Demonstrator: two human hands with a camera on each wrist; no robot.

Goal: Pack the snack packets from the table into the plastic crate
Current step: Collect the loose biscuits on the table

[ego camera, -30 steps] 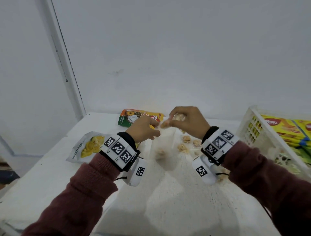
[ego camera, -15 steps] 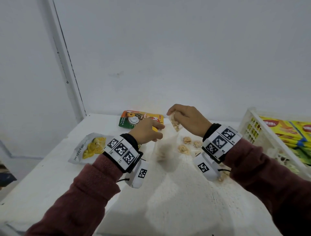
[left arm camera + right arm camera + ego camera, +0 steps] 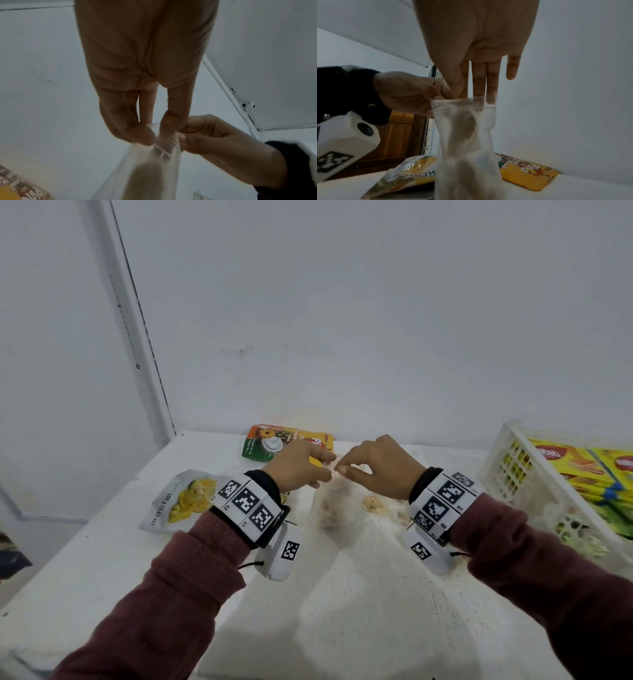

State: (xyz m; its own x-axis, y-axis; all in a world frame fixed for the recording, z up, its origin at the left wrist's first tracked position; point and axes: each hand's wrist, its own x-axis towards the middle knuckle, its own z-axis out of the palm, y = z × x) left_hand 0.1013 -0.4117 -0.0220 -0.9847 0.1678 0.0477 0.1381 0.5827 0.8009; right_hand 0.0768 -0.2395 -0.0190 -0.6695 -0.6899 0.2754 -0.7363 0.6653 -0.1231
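Task status: partly done. Crate [image 3: 507, 474] at right edge of head view, already stocked with yellow packets [image 3: 582, 470]. Left on tabletop [image 3: 342, 594]: white pouch [image 3: 181, 501] at centre left, green-yellow pouch [image 3: 263, 440] by back wall, loose snack pieces [image 3: 373, 503] centre right.

Item in hand: clear bag [image 3: 465, 135], frame centre, hanging just above tabletop, some snack pieces inside, mouth open.

Left hand [image 3: 298, 467]: raised, palm down, thumb and fingertips pinching bag rim.

Right hand [image 3: 380, 467]: raised opposite, knuckles up, pinching other side of rim; hands nearly touching.
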